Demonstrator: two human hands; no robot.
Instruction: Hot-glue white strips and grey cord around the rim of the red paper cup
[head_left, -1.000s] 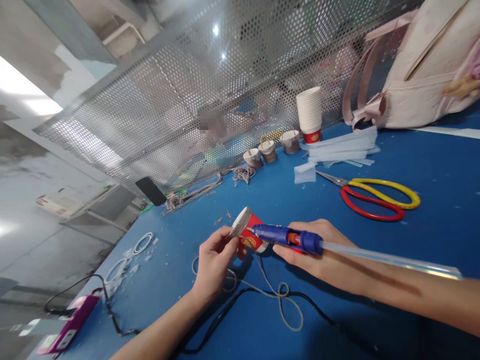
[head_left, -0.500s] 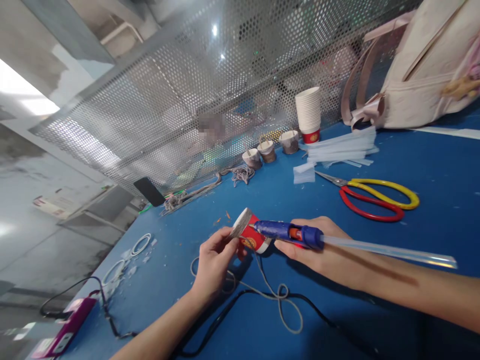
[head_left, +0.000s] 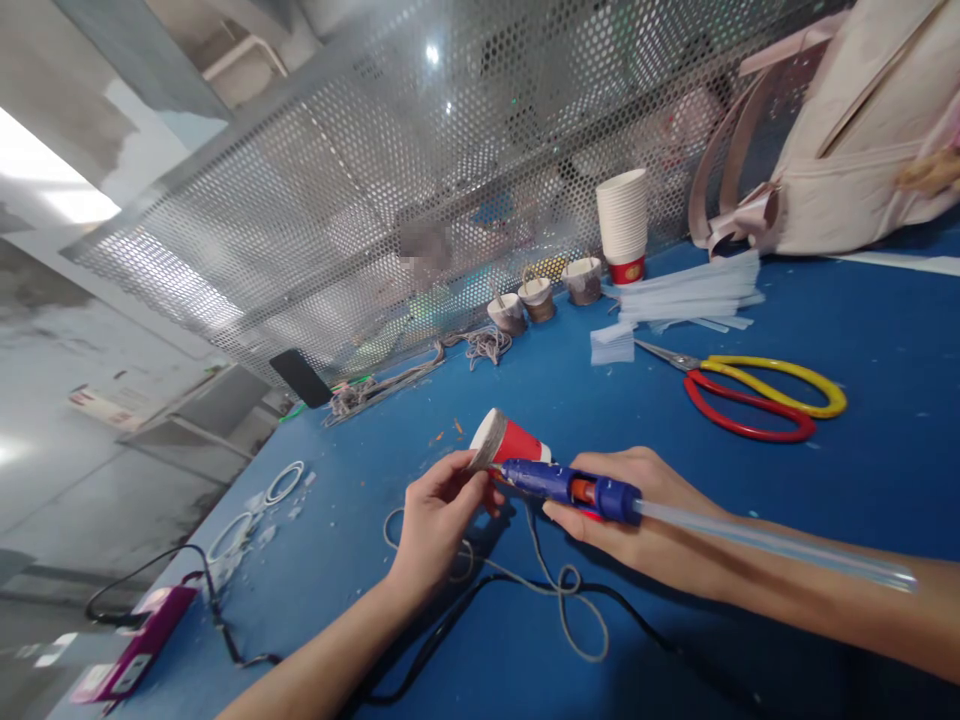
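My left hand [head_left: 442, 515] grips a red and white paper cup [head_left: 521, 443] tilted on its side, its mouth turned to the upper left. Grey cord is wound in a band around the cup near its rim. A loose length of the grey cord [head_left: 564, 590] hangs from there and loops on the table. In my right hand [head_left: 637, 510] is a blue hot glue gun [head_left: 551, 482], a long clear glue stick [head_left: 780, 550] jutting from its back. Its nozzle points at the cord band, close to my left fingertips; whether it touches is hard to tell.
Scissors [head_left: 750, 395] with red and yellow handles lie right, near white strips [head_left: 686, 295]. Behind stand a cup stack [head_left: 624, 225] and several cord-wrapped cups [head_left: 538, 300]. A black cable [head_left: 442, 635] crosses the blue table; a purple power strip [head_left: 142, 645] sits left, a backpack [head_left: 847, 190] back right.
The glue gun's nozzle has moved down and slightly left along the cord band toward my left fingertips. The cup has turned a little in my left hand, so its printed emblem no longer shows.
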